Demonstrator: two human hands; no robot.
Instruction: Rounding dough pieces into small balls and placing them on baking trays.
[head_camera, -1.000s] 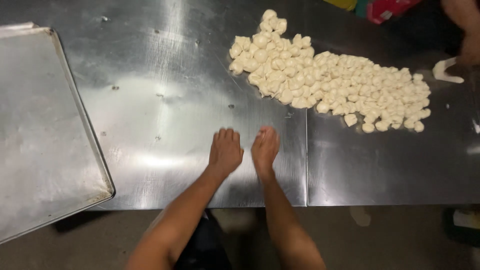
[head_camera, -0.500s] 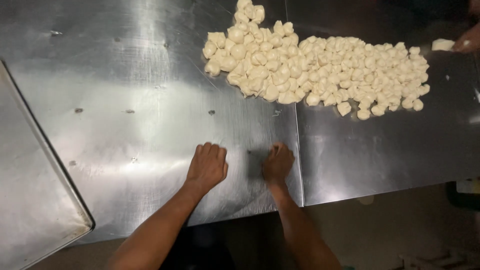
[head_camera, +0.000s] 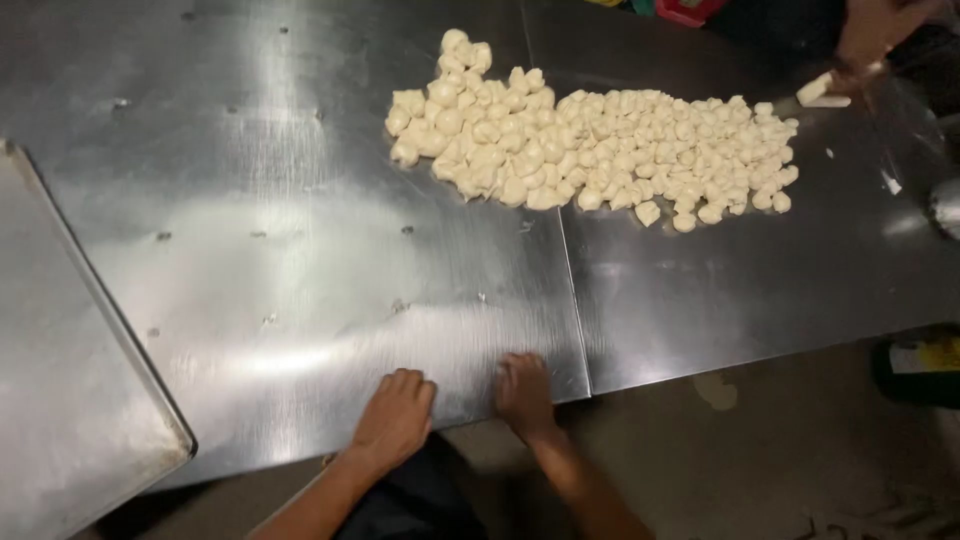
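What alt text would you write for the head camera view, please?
A person's left hand and right hand rest, empty, on the near edge of a steel table. A pile of small dough pieces lies farther back, and a metal tray sits at left.

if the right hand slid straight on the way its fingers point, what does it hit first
The right hand lies flat at the table edge, fingers pointing up the steel. Bare metal lies ahead, then probably the near edge of the dough pile; exact alignment is hard to judge.

L grip & R grip both flat, palms down, fingers together, empty.
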